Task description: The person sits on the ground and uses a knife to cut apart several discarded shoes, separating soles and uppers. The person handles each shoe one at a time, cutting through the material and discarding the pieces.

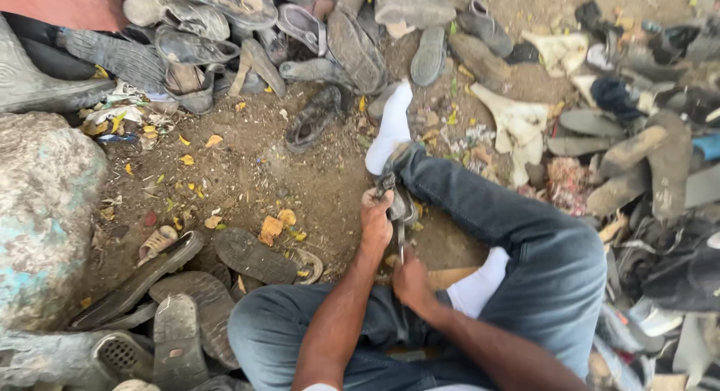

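Head view, looking down on a person seated on bare dirt ground (247, 173), blue jeans, legs folded, white sock (391, 128) on the outstretched foot. Left hand (376, 215) is closed in a fist round a small dark worn piece of footwear (400, 203), held against the shin just below the socked foot. Right hand (412, 282) sits lower, near the knee, fingers curled round the handle end of a thin dark metal tool (400, 245) whose tip reaches up to the held piece; what kind of tool it is cannot be told. Both hands close together, the tool bridging them. Around: a heap of dusty grey old shoes and sandals (247, 31) along the top edge, more flattened grey rubber soles (180, 286) at lower left just beside the left knee, a large pale rough rock (41, 211) at the left edge. To the right, a dense pile of dark scraps and soles (645, 173) pressing up to the right thigh, with crumpled dirty white cloth pieces (517, 128) among them. Yellow dry leaves (271, 227) scattered over the dirt.
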Available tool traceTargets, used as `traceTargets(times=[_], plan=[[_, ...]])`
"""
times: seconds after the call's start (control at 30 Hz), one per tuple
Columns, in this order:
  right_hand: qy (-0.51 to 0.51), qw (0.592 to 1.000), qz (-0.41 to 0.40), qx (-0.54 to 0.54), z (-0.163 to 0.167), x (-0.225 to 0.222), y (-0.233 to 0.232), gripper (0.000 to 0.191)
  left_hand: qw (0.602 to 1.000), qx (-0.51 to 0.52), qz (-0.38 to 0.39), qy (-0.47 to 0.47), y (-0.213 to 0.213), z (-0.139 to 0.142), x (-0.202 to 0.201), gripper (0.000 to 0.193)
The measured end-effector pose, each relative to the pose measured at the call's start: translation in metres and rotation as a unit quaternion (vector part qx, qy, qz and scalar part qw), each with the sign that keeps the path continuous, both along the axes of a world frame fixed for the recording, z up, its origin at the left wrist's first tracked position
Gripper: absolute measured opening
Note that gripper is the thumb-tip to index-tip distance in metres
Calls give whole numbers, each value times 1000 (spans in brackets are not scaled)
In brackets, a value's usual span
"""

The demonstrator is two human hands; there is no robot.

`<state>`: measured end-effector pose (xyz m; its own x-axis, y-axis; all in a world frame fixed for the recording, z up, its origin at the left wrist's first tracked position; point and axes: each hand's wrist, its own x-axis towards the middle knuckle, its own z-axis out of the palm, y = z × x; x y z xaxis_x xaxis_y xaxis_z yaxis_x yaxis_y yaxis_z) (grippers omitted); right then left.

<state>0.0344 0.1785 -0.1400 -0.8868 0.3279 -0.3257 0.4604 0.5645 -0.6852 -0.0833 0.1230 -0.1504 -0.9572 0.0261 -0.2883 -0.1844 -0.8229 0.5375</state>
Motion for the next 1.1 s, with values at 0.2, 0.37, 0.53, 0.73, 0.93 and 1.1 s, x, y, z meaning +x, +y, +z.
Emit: traceTargets(times=[0.2,0.37,0.53,0.73,0.93,1.1], plan=[[-15,1000,-21,9,-2,-10,-2,38,999,24,4,-29,3,10,-11,27],[99,995,22,8,6,-7,-19,52,999,17,-32,8,7,8,-21,23],[-21,972,-144,-184,19,-27,-19,44,991,23,-119,48,0,9,-30,27],[42,983,-98,-149,13,-28,8,35,597,-692,-231,335,-43,28,-26,77],[88,986,-62,-128,2,11,26,35,500,-742,-154,419,-33,32,-13,50],[52,995,-32,-74,0,18,43,34,401,-749,-93,520,-23,23,-4,16]])
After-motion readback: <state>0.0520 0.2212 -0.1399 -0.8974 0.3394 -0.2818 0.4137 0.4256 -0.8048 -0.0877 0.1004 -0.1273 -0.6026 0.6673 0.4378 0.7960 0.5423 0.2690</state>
